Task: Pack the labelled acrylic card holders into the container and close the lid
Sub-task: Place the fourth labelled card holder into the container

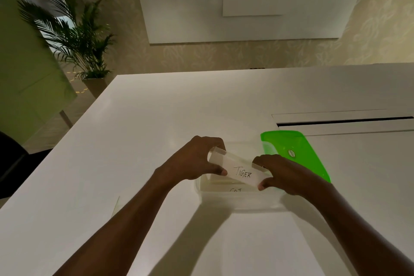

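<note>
Both hands, left hand [197,159] and right hand [282,175], pinched the TIGER holder [237,170] by its ends; lowering it level into the container [239,201] looked wisest.

A clear, glossy acrylic card holder [237,169] holds white paper; the translucent green plastic lid [298,154] shines; the smooth white tabletop [156,123] gleams softly.

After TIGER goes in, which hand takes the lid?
Right. Both hands hold the TIGER holder, but the green lid lies beside the right hand, right of the container; the left hand is farther.
</note>
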Tool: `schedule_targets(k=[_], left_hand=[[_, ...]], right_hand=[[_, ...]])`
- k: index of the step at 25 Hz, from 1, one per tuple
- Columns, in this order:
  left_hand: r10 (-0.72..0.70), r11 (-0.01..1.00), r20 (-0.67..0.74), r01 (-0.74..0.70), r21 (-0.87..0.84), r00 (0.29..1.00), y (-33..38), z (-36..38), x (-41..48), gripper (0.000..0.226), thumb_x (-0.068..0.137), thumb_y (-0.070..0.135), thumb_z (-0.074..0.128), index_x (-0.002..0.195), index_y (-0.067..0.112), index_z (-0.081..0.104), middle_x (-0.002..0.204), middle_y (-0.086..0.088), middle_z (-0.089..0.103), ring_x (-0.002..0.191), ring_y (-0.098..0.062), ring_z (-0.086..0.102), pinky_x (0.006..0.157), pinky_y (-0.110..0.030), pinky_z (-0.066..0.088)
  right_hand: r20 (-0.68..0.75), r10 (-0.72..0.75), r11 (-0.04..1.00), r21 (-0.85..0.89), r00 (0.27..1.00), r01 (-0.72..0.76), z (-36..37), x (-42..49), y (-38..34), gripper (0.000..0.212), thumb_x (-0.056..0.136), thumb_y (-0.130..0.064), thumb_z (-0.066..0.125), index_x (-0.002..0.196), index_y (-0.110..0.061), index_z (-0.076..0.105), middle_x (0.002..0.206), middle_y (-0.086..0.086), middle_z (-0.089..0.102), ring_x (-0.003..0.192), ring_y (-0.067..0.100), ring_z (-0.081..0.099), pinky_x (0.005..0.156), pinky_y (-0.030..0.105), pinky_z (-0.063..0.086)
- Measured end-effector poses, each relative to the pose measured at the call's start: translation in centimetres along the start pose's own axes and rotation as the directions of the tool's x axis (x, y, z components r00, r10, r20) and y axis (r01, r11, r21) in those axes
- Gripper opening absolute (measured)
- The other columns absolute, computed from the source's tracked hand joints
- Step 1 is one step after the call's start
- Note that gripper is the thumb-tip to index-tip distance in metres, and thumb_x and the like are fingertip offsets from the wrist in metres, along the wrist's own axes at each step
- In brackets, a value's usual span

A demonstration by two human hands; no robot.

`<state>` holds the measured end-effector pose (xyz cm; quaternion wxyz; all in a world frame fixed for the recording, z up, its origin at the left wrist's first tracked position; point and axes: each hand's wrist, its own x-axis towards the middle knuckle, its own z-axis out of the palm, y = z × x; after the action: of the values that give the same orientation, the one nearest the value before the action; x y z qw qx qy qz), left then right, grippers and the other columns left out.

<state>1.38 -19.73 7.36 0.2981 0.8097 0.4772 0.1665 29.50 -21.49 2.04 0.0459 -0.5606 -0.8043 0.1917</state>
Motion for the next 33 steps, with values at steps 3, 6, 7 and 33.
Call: schedule_targets(k=[3,6,7,33], left_hand=[[-0.026,0.998,0.047,0.023,0.063,0.999,-0.7,1.1,0.7,0.037,0.071,0.033,0.09,0.096,0.022,0.067,0.098,0.002,0.069,0.08,-0.015,0.058,0.068,-0.035,0.047],[-0.044,0.991,0.081,0.033,0.129,0.996,-1.5,1.9,1.3,0.038,0.071,0.03,0.09,0.095,0.016,0.065,0.096,-0.002,0.068,0.078,-0.02,0.056,0.065,-0.033,0.042],[-0.044,0.988,0.093,0.03,0.152,0.995,-1.7,2.1,1.5,0.038,0.071,0.03,0.09,0.094,0.015,0.064,0.094,-0.002,0.067,0.081,-0.023,0.058,0.064,-0.033,0.041],[-0.133,0.824,0.253,-0.035,0.565,0.958,-1.4,5.4,2.3,0.05,0.076,0.047,0.086,0.103,0.01,0.066,0.106,-0.01,0.069,0.09,-0.029,0.064,0.069,-0.031,0.041]], right_hand=[[0.055,0.021,0.992,-0.128,0.998,-0.014,0.3,0.4,-0.3,0.054,0.082,-0.032,0.081,0.13,-0.022,0.057,0.131,-0.001,0.062,0.118,0.021,0.058,0.095,0.035,0.05],[0.067,0.025,0.978,-0.209,0.997,-0.01,0.2,0.5,-0.6,0.041,0.081,-0.032,0.082,0.114,-0.022,0.061,0.114,0.001,0.066,0.098,0.021,0.062,0.079,0.034,0.05],[0.08,0.025,0.97,-0.242,0.996,-0.005,0.2,0.7,-0.7,0.039,0.081,-0.032,0.082,0.112,-0.022,0.061,0.11,0.001,0.066,0.09,0.02,0.06,0.074,0.032,0.047],[0.203,0.078,0.959,-0.284,0.976,-0.017,0.5,2.4,-1.5,0.05,0.082,-0.041,0.079,0.124,-0.025,0.058,0.119,-0.004,0.06,0.109,0.017,0.057,0.089,0.031,0.044]])
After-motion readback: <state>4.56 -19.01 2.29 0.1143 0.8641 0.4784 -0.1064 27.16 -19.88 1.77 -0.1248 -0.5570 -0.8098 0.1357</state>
